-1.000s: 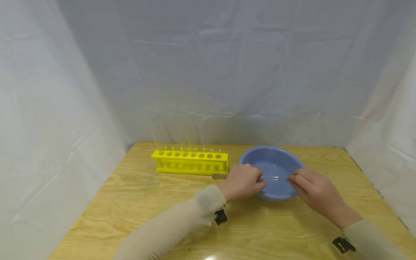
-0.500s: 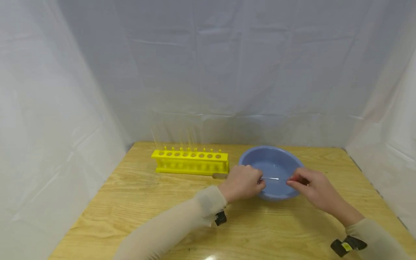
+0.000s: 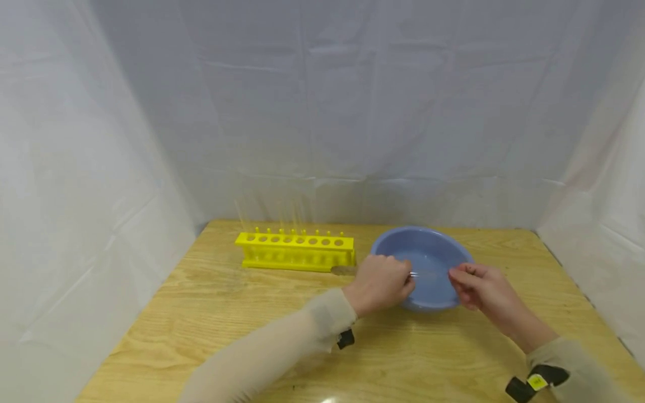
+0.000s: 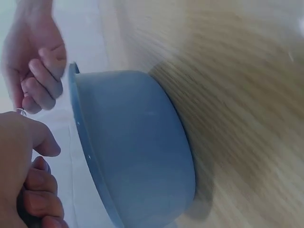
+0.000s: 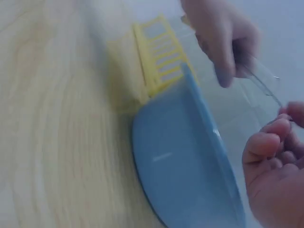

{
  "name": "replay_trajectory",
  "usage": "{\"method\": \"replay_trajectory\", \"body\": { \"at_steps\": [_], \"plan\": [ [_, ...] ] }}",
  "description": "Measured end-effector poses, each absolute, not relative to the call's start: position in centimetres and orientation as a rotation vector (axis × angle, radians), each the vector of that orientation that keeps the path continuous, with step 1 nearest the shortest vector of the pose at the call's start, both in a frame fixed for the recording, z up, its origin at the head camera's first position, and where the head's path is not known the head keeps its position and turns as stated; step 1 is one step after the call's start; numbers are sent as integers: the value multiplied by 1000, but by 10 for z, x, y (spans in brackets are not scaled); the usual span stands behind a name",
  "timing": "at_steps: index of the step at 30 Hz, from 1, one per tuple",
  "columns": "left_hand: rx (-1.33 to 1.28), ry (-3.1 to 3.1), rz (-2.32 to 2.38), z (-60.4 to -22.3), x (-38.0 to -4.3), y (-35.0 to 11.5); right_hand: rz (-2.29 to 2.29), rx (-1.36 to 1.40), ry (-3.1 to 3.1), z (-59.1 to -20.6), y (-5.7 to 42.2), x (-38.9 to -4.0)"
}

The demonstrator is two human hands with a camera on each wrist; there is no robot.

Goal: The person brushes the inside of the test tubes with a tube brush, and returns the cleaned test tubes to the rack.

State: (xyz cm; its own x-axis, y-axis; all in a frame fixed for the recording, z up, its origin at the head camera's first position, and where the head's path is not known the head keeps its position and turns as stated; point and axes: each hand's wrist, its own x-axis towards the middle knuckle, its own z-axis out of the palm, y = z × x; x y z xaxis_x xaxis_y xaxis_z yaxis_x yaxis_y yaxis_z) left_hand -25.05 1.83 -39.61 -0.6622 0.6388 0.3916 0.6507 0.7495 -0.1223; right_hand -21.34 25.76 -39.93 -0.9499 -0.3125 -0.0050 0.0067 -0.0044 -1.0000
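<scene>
Over the blue basin (image 3: pixel 428 246), my left hand (image 3: pixel 381 282) grips a clear test tube (image 5: pixel 264 78) lying roughly level, its lipped mouth facing right. The tube's brownish end (image 3: pixel 343 271) sticks out left of that fist; it looks like a brush head inside the glass. From the mouth runs a thin wire (image 5: pixel 268 90), the shaft of a test tube brush. My right hand (image 3: pixel 486 288) pinches the wire between thumb and fingertips, its other fingers curled. The left fingers cover the tube's middle.
A yellow test tube rack (image 3: pixel 294 242) stands left of the basin, with several clear tubes (image 3: pixel 242 215) upright along its back. All of it is on a wooden table (image 3: pixel 227 336). White sheeting (image 3: pixel 322 112) hangs behind and at both sides.
My right hand has turned at the wrist while still pinching the wire. My left hand has shifted slightly right, and less of the tube shows past its fingers.
</scene>
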Motion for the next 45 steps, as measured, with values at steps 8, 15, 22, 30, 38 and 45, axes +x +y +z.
{"method": "replay_trajectory", "body": {
  "at_steps": [8, 15, 22, 30, 38, 45],
  "plan": [
    [-935, -2574, -103, -393, -251, 20, -1981, -203, 2264, -401, 236, -210],
    [-944, -2615, -61, -392, -254, 18, -1820, -220, 2285, -394, 230, -210],
    [-966, -2592, -62, -392, -255, 15, -1797, -175, 2295, -387, 234, -209],
    [-999, -2599, -42, -393, -256, 11, -1813, -179, 2331, -381, 233, -206],
    [-1016, -2559, 7, -395, -257, 7, -1817, -144, 2367, -379, 233, -205],
    [-1017, -2551, 2, -394, -258, 6, -1867, -153, 2378, -378, 236, -206]
  ]
}}
